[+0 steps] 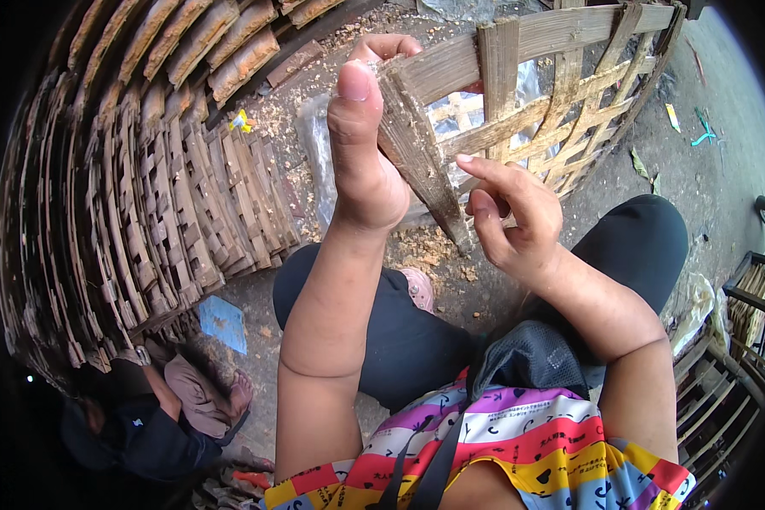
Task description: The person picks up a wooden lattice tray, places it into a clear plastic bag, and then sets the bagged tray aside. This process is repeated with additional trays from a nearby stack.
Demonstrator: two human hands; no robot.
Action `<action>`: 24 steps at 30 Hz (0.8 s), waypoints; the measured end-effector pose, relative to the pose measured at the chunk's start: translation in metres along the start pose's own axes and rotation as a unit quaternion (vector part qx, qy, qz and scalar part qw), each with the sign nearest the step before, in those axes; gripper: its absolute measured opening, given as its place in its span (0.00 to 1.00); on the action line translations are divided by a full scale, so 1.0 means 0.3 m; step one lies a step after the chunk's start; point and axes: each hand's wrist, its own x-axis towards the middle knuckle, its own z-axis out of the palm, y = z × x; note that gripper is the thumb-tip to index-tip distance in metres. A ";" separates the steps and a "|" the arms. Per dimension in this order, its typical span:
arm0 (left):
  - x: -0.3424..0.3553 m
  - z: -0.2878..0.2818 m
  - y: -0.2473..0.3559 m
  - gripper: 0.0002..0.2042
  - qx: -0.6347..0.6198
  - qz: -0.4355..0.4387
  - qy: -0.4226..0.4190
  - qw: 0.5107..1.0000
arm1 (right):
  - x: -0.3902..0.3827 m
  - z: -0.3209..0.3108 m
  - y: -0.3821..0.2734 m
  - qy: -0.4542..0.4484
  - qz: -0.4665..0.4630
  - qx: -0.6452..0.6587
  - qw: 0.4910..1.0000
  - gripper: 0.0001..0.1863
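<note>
Closest to me in this, the left hand [367, 157] stands just short of twelve o'clock, its grip clenched round the thick end bar [416, 153] of a slatted wooden panel [567, 85], thumb up on the near side and fingers hooked over behind. The right hand [518, 212], toward two o'clock, has its grip released: half curled, thumb and forefinger parted, nothing I can see between them. The forefinger's tip is right by the bar, though I can't tell whether it touches.

The panel itself fans away toward one and two o'clock, tilted up above the floor [727, 76]. As far as I can judge, the making of it is well along: slats cross over and under each other, and stout strips edge it along the top and at both ends. No gap strikes me as an obviously missing slat, but I couldn't swear every joint is fast. Being in hand and apart from any pile, it looks not yet finished with; what it wants, I can't say.

Crumbly wood bits [429, 255] lie near the centre, below the bar's lower end. Across at nine to ten o'clock leans a big stack of similar slatted pieces [157, 195], so plenty of others sit gathered. A blue sheet [223, 325] lies toward eight o'clock, and beyond it another person [166, 438] crouches by the stack.
</note>
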 end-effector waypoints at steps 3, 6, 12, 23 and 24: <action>0.003 -0.009 -0.007 0.35 -0.010 -0.001 -0.003 1.000 | -0.001 0.012 0.000 -0.030 -0.010 0.007 0.999 0.23; 0.008 -0.019 -0.008 0.35 -0.004 -0.004 0.005 1.000 | -0.020 0.004 0.013 -0.049 0.027 0.002 0.998 0.22; 0.022 -0.020 -0.023 0.35 -0.025 0.010 -0.011 1.000 | -0.004 0.009 0.022 -0.006 0.177 0.098 0.979 0.11; 0.006 -0.009 -0.017 0.36 -0.030 0.010 -0.015 0.999 | 0.044 0.019 -0.043 -0.042 0.408 0.371 0.833 0.09; 0.004 -0.008 -0.015 0.36 -0.026 0.008 -0.016 1.000 | 0.038 0.022 -0.051 -0.026 0.400 0.366 0.840 0.09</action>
